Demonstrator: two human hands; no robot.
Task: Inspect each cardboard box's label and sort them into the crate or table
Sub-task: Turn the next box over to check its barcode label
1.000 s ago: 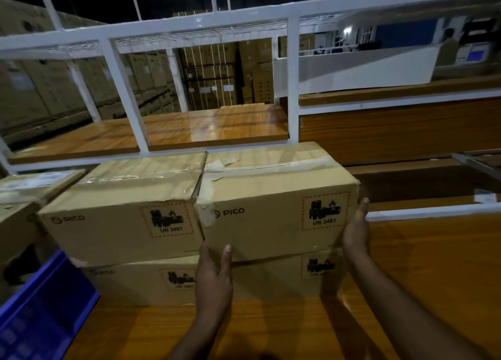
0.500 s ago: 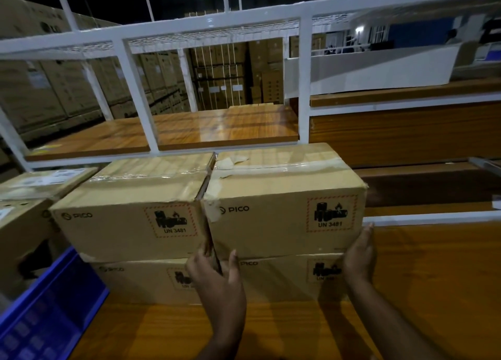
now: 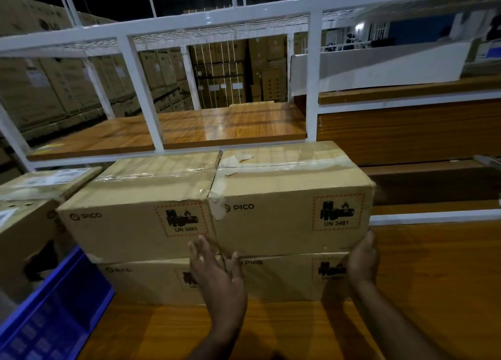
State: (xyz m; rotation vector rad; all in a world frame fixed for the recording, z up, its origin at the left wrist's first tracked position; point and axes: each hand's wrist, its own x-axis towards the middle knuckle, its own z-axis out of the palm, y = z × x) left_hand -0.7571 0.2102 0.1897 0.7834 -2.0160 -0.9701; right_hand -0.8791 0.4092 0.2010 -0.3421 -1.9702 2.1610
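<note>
Top right box (image 3: 292, 197) seated on lower box (image 3: 284, 275) on table (image 3: 433, 265), tight against left box (image 3: 138, 205). Left hand (image 3: 219, 275) spread at seam, holding nothing; right hand (image 3: 362, 262) flat against lower right corner, fingers straight. Risk: no purchase at left seam, likely tilting or dragging neighbour off toward crate (image 3: 54, 319).

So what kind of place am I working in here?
Most likely a warehouse packing station: tall stacks of cartons fill the background, a white metal rack frames the wooden table, and PICO boxes with battery hazard labels sit stacked on it.
</note>
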